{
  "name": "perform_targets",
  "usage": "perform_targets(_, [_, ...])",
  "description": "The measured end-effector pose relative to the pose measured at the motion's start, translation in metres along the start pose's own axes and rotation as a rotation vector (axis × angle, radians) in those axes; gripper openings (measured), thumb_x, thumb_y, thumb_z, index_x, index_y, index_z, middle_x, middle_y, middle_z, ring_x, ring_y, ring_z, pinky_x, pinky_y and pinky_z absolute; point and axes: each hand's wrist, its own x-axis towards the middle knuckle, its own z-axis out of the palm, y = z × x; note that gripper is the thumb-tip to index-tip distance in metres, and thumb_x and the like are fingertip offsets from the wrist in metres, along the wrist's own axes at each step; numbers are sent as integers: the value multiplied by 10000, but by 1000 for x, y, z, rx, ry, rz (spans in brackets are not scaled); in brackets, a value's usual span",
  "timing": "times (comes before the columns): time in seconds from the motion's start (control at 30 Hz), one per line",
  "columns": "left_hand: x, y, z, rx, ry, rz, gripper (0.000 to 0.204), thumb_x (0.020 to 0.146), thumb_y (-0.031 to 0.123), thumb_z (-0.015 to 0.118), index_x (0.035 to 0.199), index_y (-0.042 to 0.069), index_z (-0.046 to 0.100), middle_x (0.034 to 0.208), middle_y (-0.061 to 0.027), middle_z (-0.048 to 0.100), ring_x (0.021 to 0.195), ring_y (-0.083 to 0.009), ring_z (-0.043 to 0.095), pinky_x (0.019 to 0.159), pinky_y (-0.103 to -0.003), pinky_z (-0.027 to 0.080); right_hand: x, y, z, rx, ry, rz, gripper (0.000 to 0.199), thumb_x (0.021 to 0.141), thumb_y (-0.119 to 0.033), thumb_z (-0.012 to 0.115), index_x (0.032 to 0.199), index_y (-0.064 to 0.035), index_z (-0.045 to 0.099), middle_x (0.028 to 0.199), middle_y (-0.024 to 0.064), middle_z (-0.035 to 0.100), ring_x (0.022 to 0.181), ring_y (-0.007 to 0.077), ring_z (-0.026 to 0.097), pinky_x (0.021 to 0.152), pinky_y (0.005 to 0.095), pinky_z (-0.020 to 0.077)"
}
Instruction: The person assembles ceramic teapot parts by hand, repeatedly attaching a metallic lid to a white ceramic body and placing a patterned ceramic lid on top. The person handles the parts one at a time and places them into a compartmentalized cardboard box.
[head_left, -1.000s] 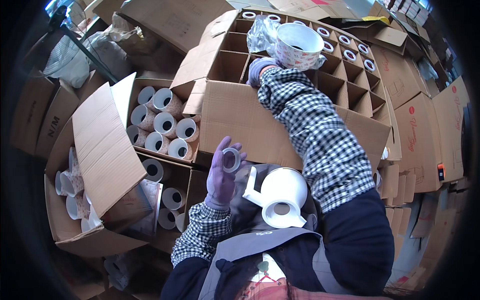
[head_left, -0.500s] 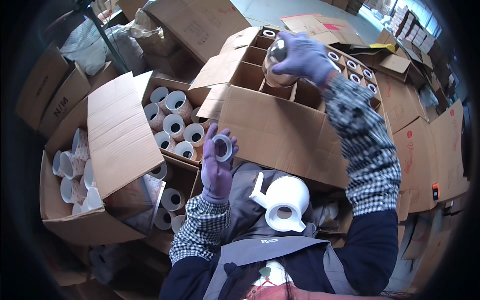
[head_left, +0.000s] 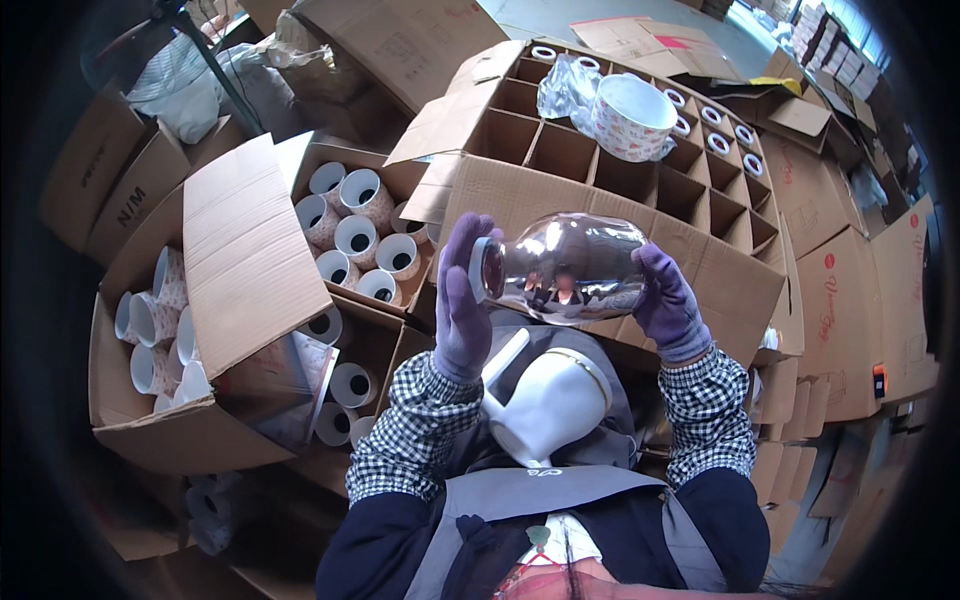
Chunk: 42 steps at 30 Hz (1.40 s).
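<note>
A shiny, mirrored glass flask liner [head_left: 575, 270] lies on its side between my two gloved hands, above my lap. My right hand [head_left: 672, 305] grips its rounded base end. With fingers stretched upward, my left hand [head_left: 463, 300] presses a white ring [head_left: 480, 270] against the liner's neck end. Below them a white jug [head_left: 558, 400] with a handle rests on my lap, tilted, its opening out of sight. Beyond the liner stands a divided carton [head_left: 600, 215], with several white-rimmed pieces in its far cells and vacant cells nearer me.
A floral-patterned white cylinder [head_left: 635, 115] and crumpled clear plastic [head_left: 568, 90] sit on the carton's dividers. To the left, open boxes hold several patterned cylinders [head_left: 358, 240], partly under a raised cardboard flap [head_left: 250, 270]. Flattened cartons [head_left: 850, 310] lean at the right.
My right hand has brought the liner down from the divided carton to my left hand's ring. The jug has tipped so its opening no longer shows. The patterned cylinder and plastic have come into view.
</note>
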Motion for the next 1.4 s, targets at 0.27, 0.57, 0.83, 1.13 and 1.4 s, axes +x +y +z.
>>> perform_targets(0.27, [-19, -19, -1, 241, -88, 139, 747, 1063, 553, 342, 1584, 25, 261, 1609, -151, 323, 1475, -292, 334, 1208, -434, 262, -30, -1, 26, -250, 154, -82, 886, 876, -461, 738, 1519, 9, 348, 1375, 121, 528, 1240, 225, 546, 1069, 355, 441])
perform_targets(0.57, [-16, -1, 25, -73, 17, -30, 769, 1062, 571, 296, 1605, 38, 181, 1621, -159, 312, 1487, -276, 328, 1238, -436, 247, -54, -6, 26, -512, 179, -277, 1065, 776, -378, 887, 1553, 0, 264, 1498, 165, 433, 1388, 260, 437, 1185, 403, 343])
perform_targets(0.83, [-17, 20, 29, 57, -249, -80, 765, 1068, 545, 261, 1607, 14, 149, 1630, -187, 270, 1404, -279, 390, 1123, -389, 351, -61, -4, 26, -567, 240, -300, 986, 802, -296, 859, 1551, -26, 276, 1481, 154, 436, 1338, 257, 487, 1169, 400, 377])
perform_targets(1.13, [-17, 19, 9, 182, -315, -189, 692, 1083, 479, 300, 1554, -28, 300, 1589, -207, 343, 1436, -309, 406, 1193, -428, 294, -66, 2, 13, -467, 243, -92, 903, 858, -476, 777, 1519, -32, 350, 1388, 133, 506, 1269, 243, 528, 1089, 376, 441])
perform_targets(1.4, [-1, 22, 17, 435, -398, 138, 712, 1081, 482, 238, 1451, -82, 468, 1504, -267, 464, 1443, -381, 410, 1197, -436, 303, -79, 46, -35, 340, 125, 152, 485, 1021, -367, 606, 1377, -44, 548, 1307, 81, 639, 1206, 196, 616, 1056, 382, 492])
